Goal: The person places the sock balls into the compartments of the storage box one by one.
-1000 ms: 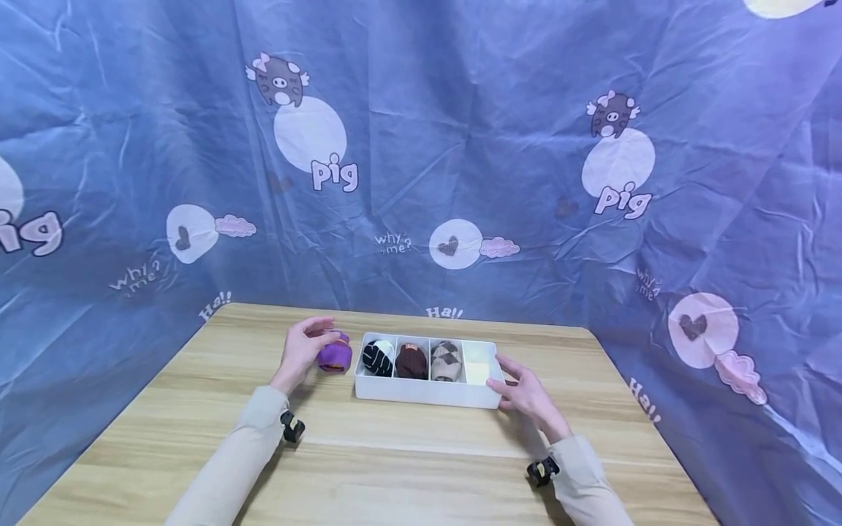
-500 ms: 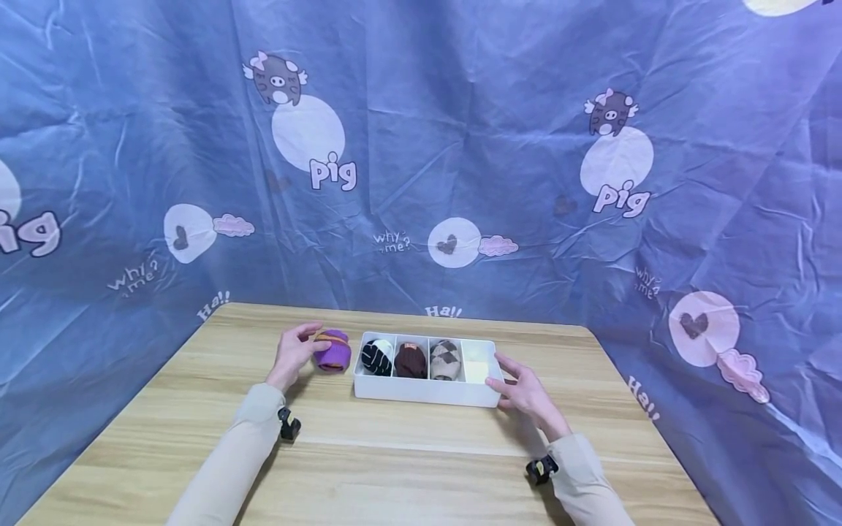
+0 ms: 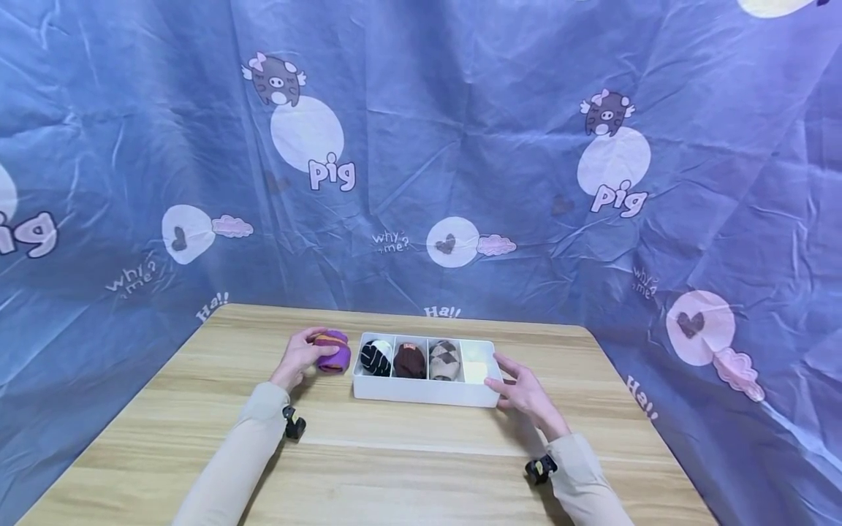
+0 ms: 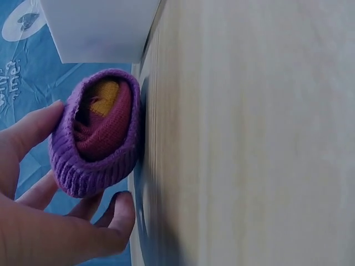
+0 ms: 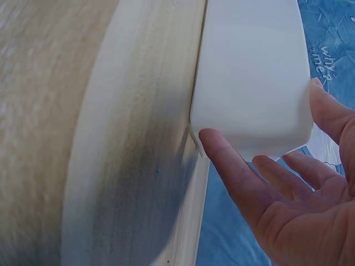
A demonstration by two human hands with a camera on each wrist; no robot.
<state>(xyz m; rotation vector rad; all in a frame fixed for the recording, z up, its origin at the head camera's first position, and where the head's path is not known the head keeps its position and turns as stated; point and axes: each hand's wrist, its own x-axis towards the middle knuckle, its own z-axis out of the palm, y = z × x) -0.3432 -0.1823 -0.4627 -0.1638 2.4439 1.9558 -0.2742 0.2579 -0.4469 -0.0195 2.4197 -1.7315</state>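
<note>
A rolled-up purple sock point(image 3: 333, 352) with a ribbed cuff and an orange stripe stands on the table, left of a white divided box point(image 3: 426, 392). My left hand point(image 3: 299, 358) holds it from the left, the thumb on its side. In the left wrist view the sock's point(image 4: 66, 160) open cuff shows magenta and mustard folds inside. My right hand point(image 3: 526, 394) grips the right end of the box, fingers around its corners; the right wrist view shows fingertips against the white end wall point(image 5: 252, 83).
Three rolled socks fill box compartments from the left: black-and-white point(image 3: 376, 358), dark brown point(image 3: 410, 361) and beige argyle point(image 3: 444, 360). The rightmost compartment point(image 3: 475, 358) shows only its pale inside. A blue printed curtain point(image 3: 421, 146) hangs behind the wooden table point(image 3: 395, 475).
My left hand has gone from above the purple sock to its left side, and the sock has turned a little, showing more of its orange stripe. The right hand and box stay put.
</note>
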